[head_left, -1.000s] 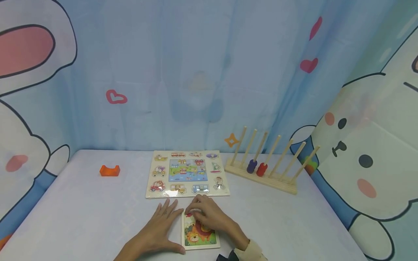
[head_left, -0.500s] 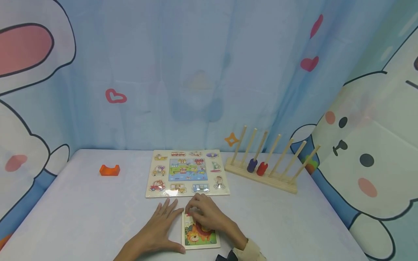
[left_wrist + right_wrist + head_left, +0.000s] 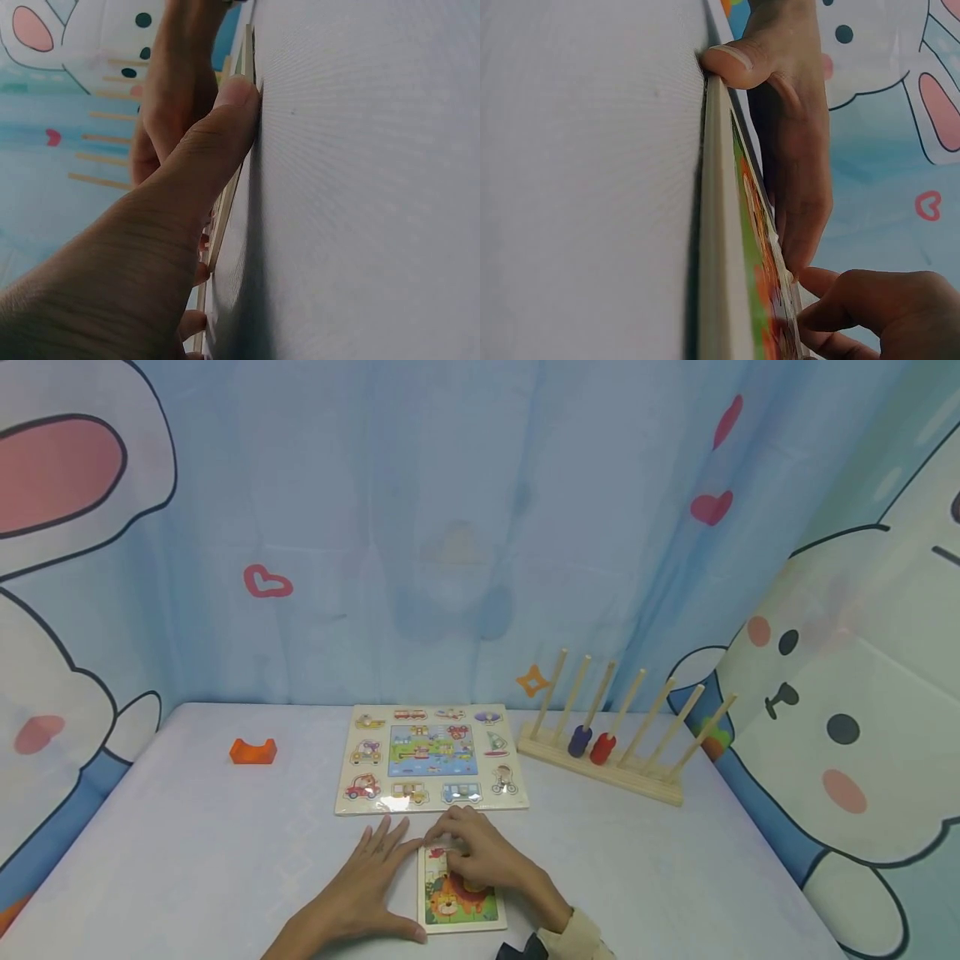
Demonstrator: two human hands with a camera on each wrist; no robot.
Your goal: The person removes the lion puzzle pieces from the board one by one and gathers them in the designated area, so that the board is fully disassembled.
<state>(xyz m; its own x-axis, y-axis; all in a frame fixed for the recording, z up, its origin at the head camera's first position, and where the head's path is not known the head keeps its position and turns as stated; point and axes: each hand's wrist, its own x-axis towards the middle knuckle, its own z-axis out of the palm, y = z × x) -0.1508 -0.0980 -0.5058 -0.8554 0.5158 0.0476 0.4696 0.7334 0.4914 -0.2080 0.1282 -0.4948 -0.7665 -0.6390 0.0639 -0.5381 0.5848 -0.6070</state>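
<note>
A small framed jigsaw puzzle [image 3: 461, 906] with a lion picture lies flat on the white-covered table, close to the person. My left hand [image 3: 367, 889] lies along its left side with fingers spread, the thumb at the near corner and the forefinger at the far corner. Over the puzzle's far part bends my right hand [image 3: 483, 852], its fingers curled and their tips down at the picture. In the right wrist view, the right fingers [image 3: 847, 300] touch the puzzle's face, and the left thumb [image 3: 735, 66] rests against the frame's corner. Whether a loose piece sits under the right fingertips is hidden.
Behind the puzzle lies a larger board [image 3: 431, 799] with vehicle pictures. A wooden peg rack [image 3: 637, 777] stands at the right, with blue beads [image 3: 579, 742] and red beads [image 3: 602, 749]. An orange notched block [image 3: 252, 752] lies at the left. A curtain [image 3: 450, 527] hangs behind the table.
The right thumb has shifted slightly right, so more of the red figure in the puzzle's far left corner shows. My left hand stays in place against the frame.
</note>
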